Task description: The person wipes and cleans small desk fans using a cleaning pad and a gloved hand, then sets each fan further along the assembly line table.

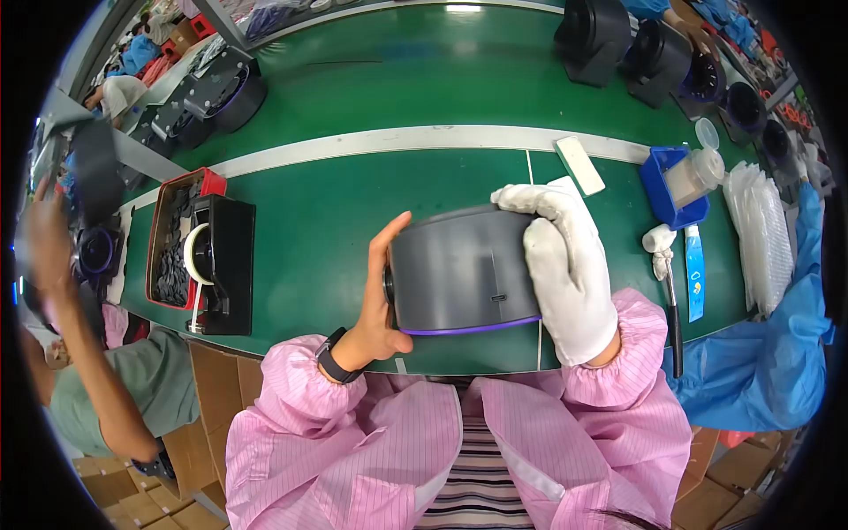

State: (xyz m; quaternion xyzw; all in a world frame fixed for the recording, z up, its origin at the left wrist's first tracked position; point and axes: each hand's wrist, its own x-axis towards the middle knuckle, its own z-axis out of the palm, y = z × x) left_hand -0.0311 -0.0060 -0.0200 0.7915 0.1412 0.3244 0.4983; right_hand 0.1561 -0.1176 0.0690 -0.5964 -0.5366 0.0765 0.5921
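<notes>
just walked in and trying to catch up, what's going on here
A person in a pink striped smock holds a dark grey, rounded plastic housing with a purple edge between a bare left hand and a white-gloved right hand, over a green worktop. To the left are a red bin of small black parts and a black holder with a white ring.

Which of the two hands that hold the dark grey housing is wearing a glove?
The right hand, covered by a white glove; the left hand is ungloved, with a black wristband.
</notes>
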